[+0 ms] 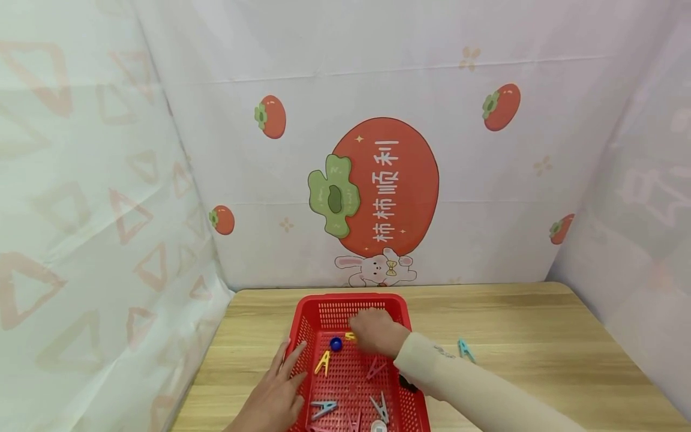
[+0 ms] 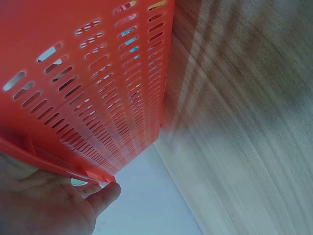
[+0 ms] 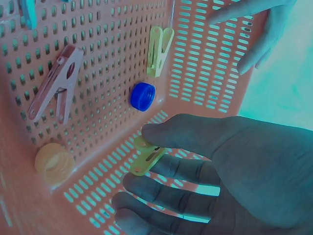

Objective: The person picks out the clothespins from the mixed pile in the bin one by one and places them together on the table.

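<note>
My right hand (image 1: 376, 331) is inside the red basket (image 1: 403, 306) near its far end, pinching a yellow clothespin (image 3: 148, 156) between thumb and fingers. Beside it lie a blue bottle cap (image 3: 143, 96) and another yellow clothespin (image 3: 158, 51) on the basket floor. A pink clothespin (image 3: 57, 84) and a yellowish cap (image 3: 55, 164) sit on the other side of it; the head view hides that cap. My left hand (image 1: 274, 396) rests on the basket's left rim, its fairly straight fingers (image 3: 252, 55) reaching over the inner wall.
Toward the near end of the basket are a light blue clothespin (image 1: 324, 408), a grey-blue clothespin (image 1: 382, 409) and a white round piece (image 1: 378, 426). A teal clothespin (image 1: 466, 350) lies on the wooden table (image 1: 518, 342) to the right. Printed cloth hangs behind and at both sides.
</note>
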A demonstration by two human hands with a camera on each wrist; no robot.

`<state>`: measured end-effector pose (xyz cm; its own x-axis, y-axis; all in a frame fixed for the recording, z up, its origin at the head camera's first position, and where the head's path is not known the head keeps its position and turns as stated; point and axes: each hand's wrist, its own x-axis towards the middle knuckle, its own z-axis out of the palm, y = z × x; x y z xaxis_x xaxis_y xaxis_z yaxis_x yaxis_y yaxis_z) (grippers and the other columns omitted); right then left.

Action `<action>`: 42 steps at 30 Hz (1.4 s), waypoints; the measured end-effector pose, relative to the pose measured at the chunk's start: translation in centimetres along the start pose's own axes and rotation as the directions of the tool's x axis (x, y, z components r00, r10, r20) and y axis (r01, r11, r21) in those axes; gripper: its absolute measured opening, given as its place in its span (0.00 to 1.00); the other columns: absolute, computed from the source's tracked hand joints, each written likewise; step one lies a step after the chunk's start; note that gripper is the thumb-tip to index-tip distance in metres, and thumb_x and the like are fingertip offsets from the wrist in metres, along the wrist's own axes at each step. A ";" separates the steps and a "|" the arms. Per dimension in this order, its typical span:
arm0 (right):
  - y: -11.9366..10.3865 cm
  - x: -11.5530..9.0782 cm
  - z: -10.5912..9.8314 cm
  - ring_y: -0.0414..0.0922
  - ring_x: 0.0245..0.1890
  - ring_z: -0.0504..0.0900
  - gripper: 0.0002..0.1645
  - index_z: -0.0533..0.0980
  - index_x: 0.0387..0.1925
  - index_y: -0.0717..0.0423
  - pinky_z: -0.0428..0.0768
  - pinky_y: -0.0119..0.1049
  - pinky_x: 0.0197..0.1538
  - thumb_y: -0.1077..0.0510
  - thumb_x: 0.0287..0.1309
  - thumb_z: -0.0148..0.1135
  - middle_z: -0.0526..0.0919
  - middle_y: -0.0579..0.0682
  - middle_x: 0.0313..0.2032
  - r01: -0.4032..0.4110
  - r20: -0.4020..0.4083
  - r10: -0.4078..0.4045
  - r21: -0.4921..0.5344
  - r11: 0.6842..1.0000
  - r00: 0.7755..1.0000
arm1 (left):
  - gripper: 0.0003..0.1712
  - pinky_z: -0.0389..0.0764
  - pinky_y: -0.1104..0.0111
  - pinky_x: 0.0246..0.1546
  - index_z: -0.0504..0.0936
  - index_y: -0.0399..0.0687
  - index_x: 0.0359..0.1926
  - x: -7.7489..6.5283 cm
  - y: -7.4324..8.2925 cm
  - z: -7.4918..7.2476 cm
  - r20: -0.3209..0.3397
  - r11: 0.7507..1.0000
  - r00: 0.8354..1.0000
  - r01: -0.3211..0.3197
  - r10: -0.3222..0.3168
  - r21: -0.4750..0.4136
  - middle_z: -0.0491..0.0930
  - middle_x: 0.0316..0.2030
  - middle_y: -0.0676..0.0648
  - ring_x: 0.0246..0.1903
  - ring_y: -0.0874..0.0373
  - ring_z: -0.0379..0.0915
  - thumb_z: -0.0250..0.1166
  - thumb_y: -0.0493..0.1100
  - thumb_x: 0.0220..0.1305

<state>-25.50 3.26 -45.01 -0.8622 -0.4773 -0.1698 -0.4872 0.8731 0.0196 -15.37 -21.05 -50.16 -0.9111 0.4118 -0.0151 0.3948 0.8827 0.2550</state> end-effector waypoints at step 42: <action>6.4 -4.9 -3.7 0.45 0.28 0.75 0.15 0.84 0.47 0.61 0.84 0.38 0.31 0.57 0.64 0.75 0.82 0.51 0.31 -0.033 -0.169 0.065 0.188 0.982 0.984 | 0.21 0.64 0.36 0.80 0.88 0.32 0.58 0.1 0.2 -0.2 0.014 0.999 0.999 0.031 -0.031 -0.021 0.57 0.84 0.40 0.86 0.33 0.39 0.69 0.40 0.69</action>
<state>-24.89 10.87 -40.39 -0.9031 -0.4295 0.0006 -0.4240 0.8914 -0.1600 -15.41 -20.88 -49.94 -0.9211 0.3876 -0.0361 0.3637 0.8901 0.2748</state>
